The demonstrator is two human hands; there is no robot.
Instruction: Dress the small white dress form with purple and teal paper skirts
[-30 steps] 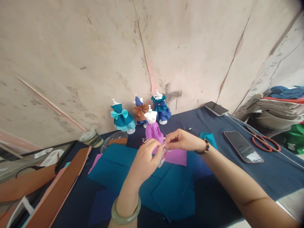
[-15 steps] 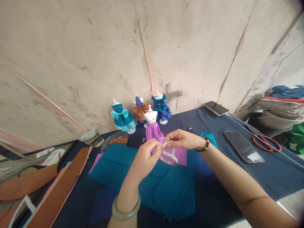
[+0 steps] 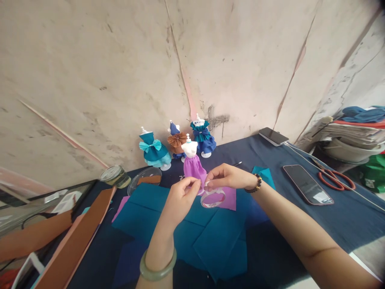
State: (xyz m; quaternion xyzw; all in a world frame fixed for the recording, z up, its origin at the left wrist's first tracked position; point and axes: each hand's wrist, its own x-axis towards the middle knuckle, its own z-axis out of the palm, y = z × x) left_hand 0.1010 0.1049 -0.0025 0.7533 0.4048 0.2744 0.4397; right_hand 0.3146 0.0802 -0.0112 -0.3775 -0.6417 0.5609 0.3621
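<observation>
My left hand (image 3: 180, 198) is closed in a pinch, thumb against forefinger; anything between those fingertips is too small to make out. Close beside it, my right hand (image 3: 225, 176) pinches a small whitish piece of tape (image 3: 207, 184) at its fingertips. Just below the hands rests a roll of white tape (image 3: 213, 206) with red marks on its core, partly over purple paper (image 3: 230, 198). Behind the hands stands a small white dress form (image 3: 189, 149) in a gathered purple skirt (image 3: 194, 167); the hands partly hide its base.
Teal sheets (image 3: 177, 216) cover the dark cloth (image 3: 240, 154). Further back stand a teal-dressed form (image 3: 155, 150), a brown-and-blue one (image 3: 177, 140) and a blue one (image 3: 203, 134). At right lie a phone (image 3: 308, 184) and scissors (image 3: 337, 180); at left, a glass jar (image 3: 116, 176) and brown strips (image 3: 78, 237).
The white strip stretched between my hands and the roll no longer shows there. The tape roll sits a little lower and flatter. My fingertips are slightly further apart.
</observation>
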